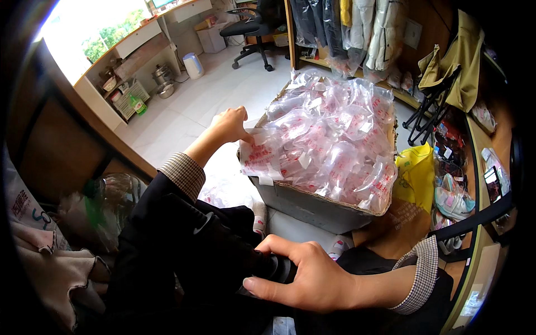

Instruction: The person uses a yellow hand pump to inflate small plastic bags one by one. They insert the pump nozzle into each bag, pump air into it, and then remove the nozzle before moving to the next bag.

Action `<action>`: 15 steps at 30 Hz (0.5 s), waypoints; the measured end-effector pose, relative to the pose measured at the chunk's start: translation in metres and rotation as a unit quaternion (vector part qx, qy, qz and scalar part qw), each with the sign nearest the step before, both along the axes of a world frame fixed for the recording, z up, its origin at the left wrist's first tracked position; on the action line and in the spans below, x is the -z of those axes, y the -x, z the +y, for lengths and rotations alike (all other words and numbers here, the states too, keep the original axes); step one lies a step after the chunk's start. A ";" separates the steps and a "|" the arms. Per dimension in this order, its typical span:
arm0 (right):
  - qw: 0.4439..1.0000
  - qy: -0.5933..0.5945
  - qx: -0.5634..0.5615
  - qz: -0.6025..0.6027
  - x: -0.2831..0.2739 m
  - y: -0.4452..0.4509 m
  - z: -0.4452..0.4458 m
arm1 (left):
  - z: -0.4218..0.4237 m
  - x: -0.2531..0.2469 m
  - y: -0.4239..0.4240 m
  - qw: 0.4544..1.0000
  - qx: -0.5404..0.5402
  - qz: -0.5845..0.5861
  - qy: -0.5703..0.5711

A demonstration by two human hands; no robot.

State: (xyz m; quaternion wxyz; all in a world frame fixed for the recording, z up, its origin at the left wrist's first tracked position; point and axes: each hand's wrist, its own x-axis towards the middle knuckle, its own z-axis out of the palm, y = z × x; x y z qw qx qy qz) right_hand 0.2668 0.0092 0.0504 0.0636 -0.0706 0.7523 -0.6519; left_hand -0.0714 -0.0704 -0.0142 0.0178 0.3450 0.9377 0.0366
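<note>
My left hand [229,125] is at the left edge of a large cardboard box [305,207]. Its thumb touches the corner of a clear plastic packet [260,154] with red print; whether the fingers pinch it is hidden. Many similar clear packets [331,121] are heaped to the top of the box, some bearing small white tags. Close to my body, my right hand [314,276] curls thumb and fingers around a black cylindrical object [278,268]. Dark clothing around that object makes its full shape hard to tell.
A yellow plastic bag [414,176] stands right of the box, beside shelves with wrapped shoes [452,197]. Behind it is a folding stool [444,79]. Clear plastic [226,192] lies on the floor at the box's left. Farther off are an office chair [251,31] and kettle [192,65].
</note>
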 end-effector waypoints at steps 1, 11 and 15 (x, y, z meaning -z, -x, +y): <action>1.000 0.002 0.001 -0.007 0.002 0.001 0.000 | -0.001 0.000 0.002 1.000 -0.011 -0.025 0.003; 0.992 0.092 0.055 -0.070 0.021 0.010 0.012 | -0.003 -0.022 -0.009 0.998 -0.009 0.002 -0.060; 0.980 0.144 0.106 -0.082 0.023 0.018 0.021 | -0.006 -0.047 -0.022 0.988 -0.005 0.016 -0.152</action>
